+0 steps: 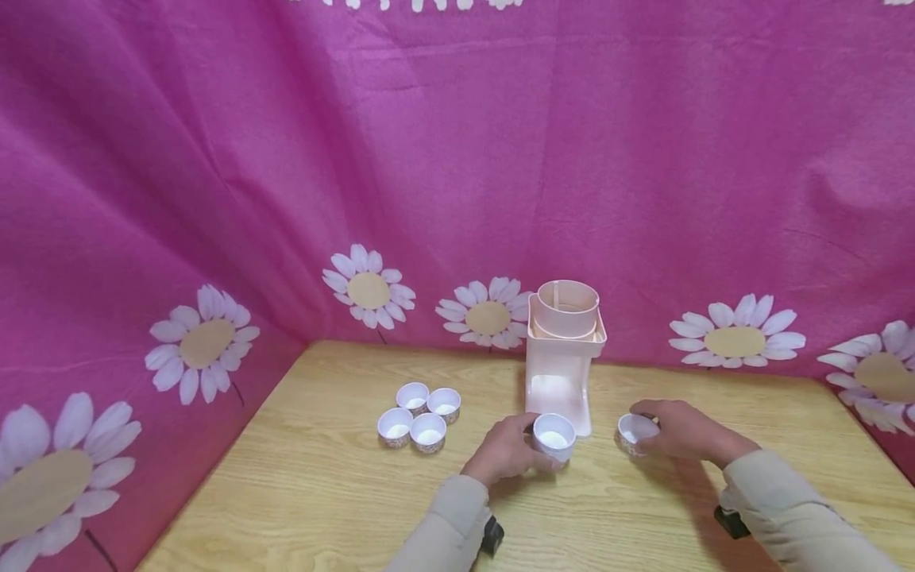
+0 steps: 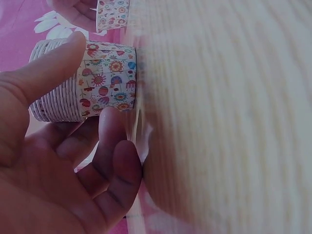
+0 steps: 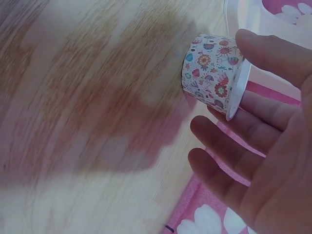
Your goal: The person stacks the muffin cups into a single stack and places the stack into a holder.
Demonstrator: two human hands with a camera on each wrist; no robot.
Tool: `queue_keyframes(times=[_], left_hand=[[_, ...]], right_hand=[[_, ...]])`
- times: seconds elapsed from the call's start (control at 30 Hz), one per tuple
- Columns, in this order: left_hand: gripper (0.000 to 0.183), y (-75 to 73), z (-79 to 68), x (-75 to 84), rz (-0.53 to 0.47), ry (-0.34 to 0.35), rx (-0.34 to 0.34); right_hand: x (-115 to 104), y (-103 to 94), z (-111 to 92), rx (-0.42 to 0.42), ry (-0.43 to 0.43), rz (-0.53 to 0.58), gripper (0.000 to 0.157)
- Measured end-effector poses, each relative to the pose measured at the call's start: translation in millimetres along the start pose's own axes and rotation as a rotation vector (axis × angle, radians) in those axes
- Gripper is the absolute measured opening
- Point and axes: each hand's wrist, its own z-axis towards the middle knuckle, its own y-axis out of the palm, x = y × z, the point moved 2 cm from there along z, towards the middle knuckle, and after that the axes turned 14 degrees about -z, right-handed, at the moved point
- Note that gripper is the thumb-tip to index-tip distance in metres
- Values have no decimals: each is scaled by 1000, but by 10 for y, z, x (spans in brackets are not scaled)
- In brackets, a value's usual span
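My left hand [image 1: 506,450] grips a stack of nested paper baking cups [image 1: 554,435], thumb on one side and fingers on the other. In the left wrist view the stack [image 2: 83,80] shows many white rims and a colourful flower print. My right hand [image 1: 682,430] holds a single flower-printed baking cup [image 3: 209,73] by its rim between thumb and fingers. That cup stands upright at the table surface, to the right of the stack. Several more baking cups [image 1: 428,434] stand upright in a cluster to the left.
Behind the stack stands a pale pink plastic holder [image 1: 557,357] with a round open tube on top and a flat base. The wooden table [image 1: 322,477] meets a pink flowered cloth [image 1: 457,159] at its back and left edges.
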Motion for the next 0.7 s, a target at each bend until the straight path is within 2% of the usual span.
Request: queue_keyframes(times=[0.43,0.7], left_hand=[[62,0,20,1,1,-27,3],[62,-2,12,3,24,-7,-1]], right_hand=[[-14,1,18,27,6,-6,53],[-68,-46,14,82,-16,0,51]])
